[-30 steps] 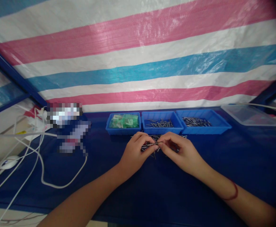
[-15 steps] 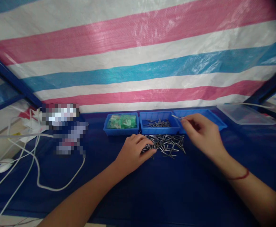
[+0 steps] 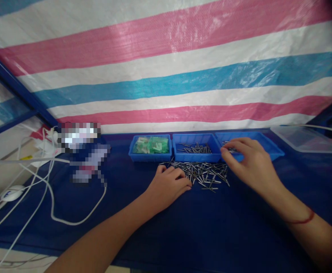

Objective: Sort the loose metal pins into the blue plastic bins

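Note:
A pile of thin dark metal rods lies on the blue table in front of the bins. My left hand rests at the pile's left edge, fingers curled, thumb and forefinger close together among the rods. What they pinch, if anything, is hidden. Over the right blue bin hovers my right hand, thumb and fingers apart with nothing visible between them. Some rods show in that bin behind the fingers. The middle blue bin holds more rods.
At the left stands a blue bin with green packets. A clear plastic lid lies at the back right. White cables trail over the table's left side, near blurred objects. A striped sheet hangs behind.
My right hand has let go of the thin rod it pinched over the right bin, and its fingers have parted. My left hand's fingers have drawn closer together at the pile.

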`<state>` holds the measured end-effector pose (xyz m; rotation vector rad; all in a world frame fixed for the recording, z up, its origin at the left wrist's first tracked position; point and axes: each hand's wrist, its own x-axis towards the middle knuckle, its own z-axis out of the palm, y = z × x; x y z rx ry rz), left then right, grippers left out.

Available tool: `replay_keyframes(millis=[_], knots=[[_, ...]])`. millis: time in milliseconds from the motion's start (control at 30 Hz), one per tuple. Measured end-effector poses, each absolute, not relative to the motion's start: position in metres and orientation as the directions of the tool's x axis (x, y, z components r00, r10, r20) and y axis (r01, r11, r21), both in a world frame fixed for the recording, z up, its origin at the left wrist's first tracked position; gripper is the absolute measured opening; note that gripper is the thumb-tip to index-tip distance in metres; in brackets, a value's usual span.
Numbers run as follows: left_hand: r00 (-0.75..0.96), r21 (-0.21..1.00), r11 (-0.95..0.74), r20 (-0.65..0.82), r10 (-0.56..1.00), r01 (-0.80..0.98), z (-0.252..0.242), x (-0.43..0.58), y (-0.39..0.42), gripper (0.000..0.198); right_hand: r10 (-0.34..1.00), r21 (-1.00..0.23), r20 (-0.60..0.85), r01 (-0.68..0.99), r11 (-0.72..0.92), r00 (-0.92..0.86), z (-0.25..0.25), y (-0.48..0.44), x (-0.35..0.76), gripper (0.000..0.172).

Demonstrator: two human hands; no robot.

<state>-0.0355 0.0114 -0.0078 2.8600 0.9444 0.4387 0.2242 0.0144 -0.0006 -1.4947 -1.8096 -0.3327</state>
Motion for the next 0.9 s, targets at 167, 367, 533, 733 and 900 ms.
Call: replay_keyframes(millis=[167,367,533,733,900], knots=[[0.743,0.195,-0.796,0.286,0.605,0.572,-0.005,-0.034,0.010,0.019,0.763,-0.324,0.616,0.819,0.473,-0.196,-0.004,-0.001,0.191,0.014],[0.720,0.261,-0.794,0.336,0.607,0.548,-0.004,-0.033,0.009,0.019,0.792,-0.437,0.524,0.699,0.566,-0.313,-0.011,-0.017,0.168,0.019],[0.726,0.358,-0.799,0.345,0.594,0.484,-0.002,-0.033,0.008,0.020,0.801,-0.526,0.488,0.616,0.586,-0.346,-0.012,-0.020,0.166,0.018],[0.614,0.532,-0.714,0.394,0.684,0.455,0.002,-0.031,0.006,0.018,0.924,-0.753,0.279,0.537,0.379,-0.262,-0.009,-0.017,0.169,0.021],[0.664,0.562,-0.713,0.346,0.663,0.419,0.004,-0.028,0.000,0.015,0.971,-0.918,0.198,0.323,0.231,-0.131,-0.006,-0.018,0.166,0.023]])
